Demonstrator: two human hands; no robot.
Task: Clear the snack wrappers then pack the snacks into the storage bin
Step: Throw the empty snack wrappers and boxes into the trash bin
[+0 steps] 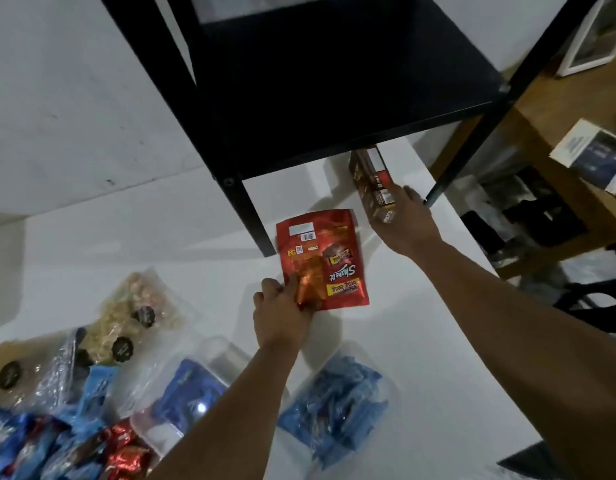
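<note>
Head view, looking down on a white counter [420, 341] with a black shelf frame [299, 98] standing on its far side.

Red pouch [329, 261]: lies flat on the counter at centre, just in front of the shelf frame's leg, printed side up. Looks empty or near empty, so probably a wrapper to clear. Judged thin, light, crinkly and slick; likely to slide if pushed. Best taken by pinching a corner or edge.

Small orange wrapper [308, 289]: crumpled, lying on the pouch's near left corner. Feather-light, would crush into the palm.

Brown box [372, 183]: narrow carton at the shelf's near right edge, partly under it. Stiff cardboard, light, easy to take across its narrow faces. Whether it is full cannot be told.

Left hand [282, 313]: fingers curled closed over the orange wrapper and the pouch's corner, gathering both. The grip looks loose.

Right hand [403, 220]: reached forward, fingers wrapped round the near end of the brown box, holding it. Whether the box is lifted or resting on the counter cannot be told.

Near left: clear bags of pale snacks [136, 313], blue packets [95, 389] and red foil sweets [126, 452] heaped together. A clear storage bin [209, 358] at near centre holds blue packets, and a bag of blue wrapped snacks [334, 403] lies to its right. Packing is judged barely started.
</note>
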